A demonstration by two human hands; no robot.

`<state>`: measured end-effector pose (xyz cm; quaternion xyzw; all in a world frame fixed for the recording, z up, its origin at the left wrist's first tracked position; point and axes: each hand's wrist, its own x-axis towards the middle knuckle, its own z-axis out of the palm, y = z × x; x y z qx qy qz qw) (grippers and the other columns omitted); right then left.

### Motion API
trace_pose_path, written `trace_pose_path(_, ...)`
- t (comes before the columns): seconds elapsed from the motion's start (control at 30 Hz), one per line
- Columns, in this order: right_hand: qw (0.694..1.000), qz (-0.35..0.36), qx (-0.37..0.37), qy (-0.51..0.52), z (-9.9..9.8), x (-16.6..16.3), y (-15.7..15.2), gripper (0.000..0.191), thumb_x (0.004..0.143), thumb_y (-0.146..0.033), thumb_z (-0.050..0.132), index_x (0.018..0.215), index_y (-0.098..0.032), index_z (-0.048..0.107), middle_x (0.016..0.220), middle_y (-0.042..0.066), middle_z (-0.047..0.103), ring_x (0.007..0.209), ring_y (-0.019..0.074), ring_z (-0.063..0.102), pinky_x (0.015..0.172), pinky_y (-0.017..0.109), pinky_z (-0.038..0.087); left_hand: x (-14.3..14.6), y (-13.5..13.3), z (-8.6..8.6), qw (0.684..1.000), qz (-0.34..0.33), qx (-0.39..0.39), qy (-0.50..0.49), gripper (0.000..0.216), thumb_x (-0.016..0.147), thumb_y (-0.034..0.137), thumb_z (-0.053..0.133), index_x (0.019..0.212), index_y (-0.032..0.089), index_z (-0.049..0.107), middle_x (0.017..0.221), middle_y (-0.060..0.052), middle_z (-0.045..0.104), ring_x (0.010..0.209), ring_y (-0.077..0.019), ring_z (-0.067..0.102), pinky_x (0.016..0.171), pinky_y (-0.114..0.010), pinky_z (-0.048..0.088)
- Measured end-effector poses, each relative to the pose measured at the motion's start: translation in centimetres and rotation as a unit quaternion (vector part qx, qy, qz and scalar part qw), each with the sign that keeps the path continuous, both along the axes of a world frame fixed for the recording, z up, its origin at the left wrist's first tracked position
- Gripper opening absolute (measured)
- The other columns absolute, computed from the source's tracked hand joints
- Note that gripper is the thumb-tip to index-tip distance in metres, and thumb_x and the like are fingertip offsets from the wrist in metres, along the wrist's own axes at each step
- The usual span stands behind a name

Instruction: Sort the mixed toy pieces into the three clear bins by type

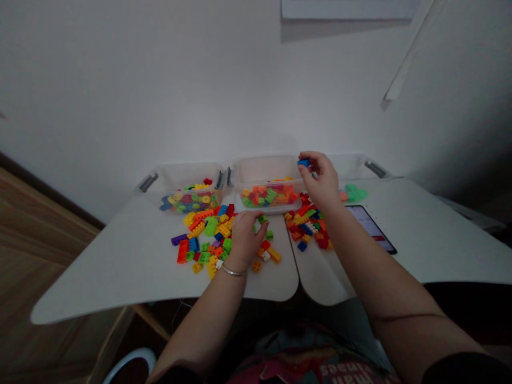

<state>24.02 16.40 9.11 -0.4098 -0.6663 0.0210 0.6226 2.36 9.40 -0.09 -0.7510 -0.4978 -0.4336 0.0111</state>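
My right hand (323, 181) is raised at the right rim of the middle clear plastic box (266, 166), pinching a blue toy brick (303, 162) between thumb and fingers. Lower and to the left, my left hand (247, 237) is above the loose bricks, with a green toy brick (262, 219) between thumb and fingertips. Orange, green, red and yellow bricks lie inside the middle box. A pile of mixed bricks (210, 226) spreads to the left of my left hand and partly beneath it. Another brick pile (310, 226) lies below my right hand, partly hidden by the forearm.
A left clear box (192, 176) holds mixed bricks. A right clear box (349, 165) stands behind my right arm, with green pieces (354, 193) by it. A dark-edged tablet or phone (370, 226) lies on the white table (132, 266). The wall (180, 80) rises directly behind.
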Motion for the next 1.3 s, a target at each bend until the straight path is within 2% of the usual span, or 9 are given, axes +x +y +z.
trace_pose_path(0.1,1.0,-0.003,-0.02,0.007,0.8,0.3,3.1,0.028,0.082,-0.025,0.057,0.11,-0.024,0.061,0.107,0.004,0.068,0.091,0.017,0.064,0.08,0.034,0.055,0.0,0.1,-0.1,1.0,0.004,-0.009,0.004,0.021,0.083,0.026,0.066,0.103,0.019,0.066,0.096,-0.007,0.07,0.096,-0.0254,0.062,0.088,-0.042,0.049)
trace_pose_path(0.3,0.983,-0.004,-0.161,-0.09,0.7,-0.5,6.6,0.032,0.079,-0.018,0.058,0.11,-0.019,0.064,0.105,0.007,0.071,0.088,0.0176,0.065,0.086,0.037,0.054,0.0,0.4,-0.4,1.0,0.0,-0.022,0.021,0.026,0.083,0.026,0.067,0.108,0.019,0.065,0.098,-0.008,0.071,0.095,-0.0253,0.063,0.088,-0.042,0.049)
trace_pose_path(0.53,0.954,-0.031,-0.227,-0.191,0.4,-1.3,7.4,0.024,0.077,-0.015,0.062,0.099,-0.018,0.072,0.101,0.009,0.073,0.093,0.0207,0.067,0.092,0.04,0.052,0.1,0.2,-0.2,0.999,-0.011,-0.034,0.031,0.024,0.082,0.025,0.069,0.105,0.019,0.067,0.097,-0.008,0.071,0.096,-0.026,0.063,0.088,-0.042,0.049)
trace_pose_path(0.8,0.95,-0.045,-0.254,-0.175,0.5,-1.5,6.7,0.023,0.081,-0.015,0.059,0.1,-0.016,0.072,0.101,0.009,0.073,0.092,0.0207,0.067,0.089,0.038,0.051,0.1,0.3,-0.4,0.998,-0.008,-0.054,0.019,0.025,0.082,0.023,0.069,0.106,0.018,0.068,0.099,-0.008,0.071,0.099,-0.0261,0.063,0.09,-0.043,0.05)
trace_pose_path(0.9,0.966,-0.026,-0.219,-0.138,0.8,-1.5,6.0,0.022,0.083,-0.016,0.056,0.099,-0.017,0.071,0.099,0.008,0.073,0.091,0.02,0.066,0.089,0.038,0.051,0.1,0.3,-0.5,0.998,-0.008,-0.056,0.009,0.025,0.081,0.025,0.07,0.106,0.019,0.067,0.099,-0.008,0.071,0.098,-0.0256,0.063,0.089,-0.043,0.05)
trace_pose_path(1.0,0.987,-0.027,-0.125,-0.095,0.8,-1.7,4.0,0.025,0.086,-0.016,0.049,0.1,-0.018,0.069,0.102,0.007,0.072,0.095,0.0215,0.064,0.091,0.04,0.05,0.1,0.3,-0.5,0.998,-0.01,-0.064,0.003,0.025,0.08,0.025,0.072,0.104,0.02,0.067,0.097,-0.007,0.071,0.097,-0.0248,0.064,0.089,-0.042,0.051)
trace_pose_path(1.1,0.994,-0.044,-0.027,-0.098,0.0,-2.3,0.5,0.025,0.087,-0.018,0.048,0.102,-0.021,0.068,0.107,0.008,0.071,0.105,0.0239,0.06,0.099,0.043,0.045,0.1,0.2,-0.4,0.997,-0.009,-0.071,-0.005,0.024,0.079,0.024,0.073,0.101,0.02,0.067,0.095,-0.006,0.071,0.097,-0.0248,0.064,0.088,-0.042,0.052)
trace_pose_path(1.17,0.992,-0.019,-0.002,-0.125,-1.1,-2.9,-2.1,0.025,0.088,-0.018,0.048,0.103,-0.023,0.067,0.106,0.007,0.071,0.106,0.0239,0.061,0.1,0.043,0.045,0.1,0.2,-0.4,0.997,-0.01,-0.075,-0.014,0.023,0.079,0.024,0.073,0.101,0.02,0.066,0.095,-0.006,0.07,0.096,-0.0241,0.064,0.087,-0.041,0.053)
trace_pose_path(1.3,0.982,0.07,-0.018,-0.174,-4.9,-3.9,-5.6,0.031,0.086,-0.014,0.048,0.11,-0.025,0.065,0.109,0.006,0.07,0.106,0.0227,0.061,0.097,0.042,0.047,0.2,0.4,-0.8,0.995,-0.013,-0.085,-0.059,0.035,0.079,0.025,0.074,0.11,0.019,0.061,0.098,-0.006,0.07,0.093,-0.0221,0.066,0.087,-0.039,0.054)
